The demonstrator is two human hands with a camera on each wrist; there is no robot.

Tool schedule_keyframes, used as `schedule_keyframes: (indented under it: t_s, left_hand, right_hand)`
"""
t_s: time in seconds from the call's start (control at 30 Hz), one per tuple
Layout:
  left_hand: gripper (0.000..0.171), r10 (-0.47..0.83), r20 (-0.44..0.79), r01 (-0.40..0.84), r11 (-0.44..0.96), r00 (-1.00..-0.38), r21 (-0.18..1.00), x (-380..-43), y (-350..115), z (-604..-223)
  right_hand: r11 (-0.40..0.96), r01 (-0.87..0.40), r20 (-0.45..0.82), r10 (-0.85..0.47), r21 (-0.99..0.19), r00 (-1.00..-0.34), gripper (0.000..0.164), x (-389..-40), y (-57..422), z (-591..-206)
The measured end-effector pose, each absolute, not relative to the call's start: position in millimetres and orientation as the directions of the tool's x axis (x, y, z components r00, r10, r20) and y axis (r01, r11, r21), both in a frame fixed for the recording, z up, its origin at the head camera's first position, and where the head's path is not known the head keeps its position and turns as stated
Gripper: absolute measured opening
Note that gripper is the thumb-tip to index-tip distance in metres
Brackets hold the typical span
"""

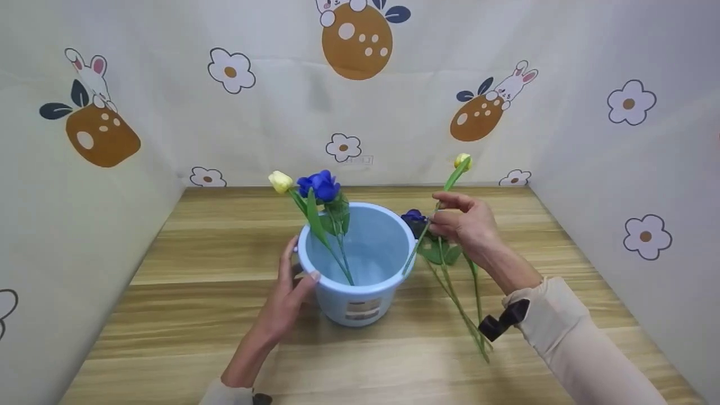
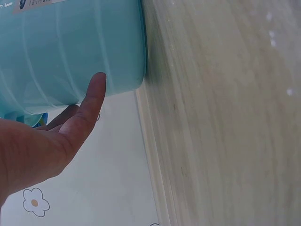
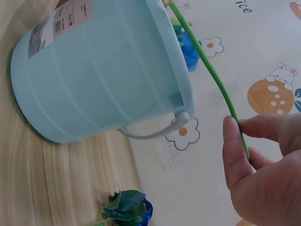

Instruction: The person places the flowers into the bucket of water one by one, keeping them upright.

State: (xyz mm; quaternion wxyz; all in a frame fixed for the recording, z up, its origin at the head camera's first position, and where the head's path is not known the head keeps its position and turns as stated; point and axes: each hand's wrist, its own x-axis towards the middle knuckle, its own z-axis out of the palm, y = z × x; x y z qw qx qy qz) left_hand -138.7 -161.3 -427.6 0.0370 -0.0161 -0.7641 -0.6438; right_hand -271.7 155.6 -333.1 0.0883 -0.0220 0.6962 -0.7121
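Observation:
A light blue bucket (image 1: 360, 306) stands upright on the table. My left hand (image 1: 286, 301) rests against its left side, thumb at the rim and fingers spread along the outer wall. Inside the bucket lean a yellow tulip (image 1: 280, 181) and a blue flower (image 1: 319, 185), stems crossing near its front wall. To the right, my right hand (image 1: 464, 225) pinches the green stem of another yellow tulip (image 1: 463, 162) between thumb and fingers. That tulip's bloom points up, and its lower stem (image 3: 214, 75) slants down to the bucket's right rim.
On the table (image 1: 225, 315), right of the bucket, lie a dark blue flower (image 1: 414, 216) with green leaves (image 1: 441, 253) and several long stems (image 1: 464, 315), partly beneath my right hand. The bucket's handle (image 3: 155, 134) hangs at its side. Patterned cloth walls (image 1: 281, 112) enclose the table's back and sides.

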Motion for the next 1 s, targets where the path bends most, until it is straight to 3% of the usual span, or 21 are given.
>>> schedule_keyframes:
  t_s: [0.47, 1.0]
  left_hand:
    - [0.078, -0.014, 0.078, 0.075, 0.143, -0.997, 0.987, -138.6, -161.9, -428.9]
    - [0.078, -0.011, 0.077, 0.075, 0.134, -0.997, 0.988, -137.6, -161.4, -427.7]
  right_hand:
    - [-0.069, 0.081, -0.075, -0.084, -0.994, -0.994, 0.056, -270.1, 136.7, -340.8]
    - [0.066, -0.045, 0.037, -0.121, -0.997, -0.992, 0.052, -263.7, 119.9, -345.2]
